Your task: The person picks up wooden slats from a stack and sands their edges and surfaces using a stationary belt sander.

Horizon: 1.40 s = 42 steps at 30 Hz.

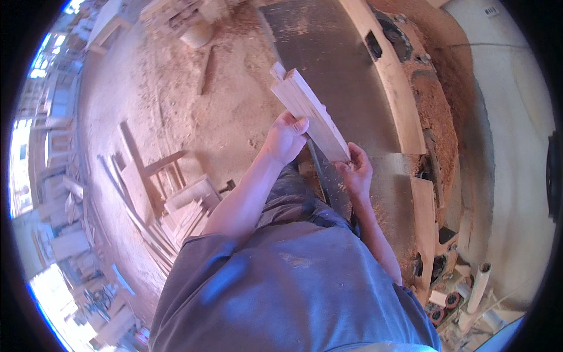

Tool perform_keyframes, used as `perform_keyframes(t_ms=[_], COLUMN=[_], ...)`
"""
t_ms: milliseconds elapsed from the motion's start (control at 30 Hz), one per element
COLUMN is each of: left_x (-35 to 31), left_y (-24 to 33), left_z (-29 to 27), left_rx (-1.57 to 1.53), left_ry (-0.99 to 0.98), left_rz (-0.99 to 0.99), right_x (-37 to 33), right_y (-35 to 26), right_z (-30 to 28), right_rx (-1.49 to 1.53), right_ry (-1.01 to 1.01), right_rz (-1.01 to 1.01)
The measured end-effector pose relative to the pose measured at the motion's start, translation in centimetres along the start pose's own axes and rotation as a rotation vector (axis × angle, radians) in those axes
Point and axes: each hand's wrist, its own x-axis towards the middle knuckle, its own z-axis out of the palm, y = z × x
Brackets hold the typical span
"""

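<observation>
A short, pale wooden board (311, 114) with a stepped, notched far end is held in both hands, tilted in front of my body. My left hand (286, 138) grips its left edge near the middle, thumb on top. At the near right end, my right hand (356, 170) pinches the board's corner between thumb and fingers. The board is over the left side of a dark, flat machine table (346, 76). Fingers beneath the board are partly hidden.
A wooden fence (394, 88) runs along the dark table, with heaped sawdust (437, 123) behind it. Wood offcuts (185, 217) lie piled on the floor at left. A pale round container (196, 35) stands farther off. Rollers and a tube (480, 287) sit at lower right.
</observation>
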Motion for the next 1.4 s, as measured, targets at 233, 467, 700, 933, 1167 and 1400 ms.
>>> perform_keyframes(t_ms=[233,467,700,933,1167,1400], left_x=[8.2,14.4,17.8,17.4,18.5,21.4], left_y=[-4.3,-7.8,-6.5,-9.5,-15.2,-22.8], left_z=[0.1,-1.0,-0.1,0.1,2.6,4.4], left_rx=[0.079,-0.164,-0.33,-0.269,0.377,1.32], left_ry=[0.197,0.152,0.151,0.127,0.603,0.44], left_rz=[-0.145,-0.326,-0.26,-0.223,-0.384,-0.16], right_x=[3.0,7.1,4.9,2.4,1.4,5.2], right_y=[-2.3,-2.9,-5.4,-3.4,-1.8,-0.7], right_z=[0.1,-1.6,-6.1,-8.1,-11.7,-13.1], right_rx=[-0.658,-0.725,-0.42,-0.345,-0.547,-0.577], right_ry=[0.18,0.277,0.369,0.419,0.411,0.351], right_rz=[-0.231,-0.149,-0.006,-0.065,-0.221,-0.43])
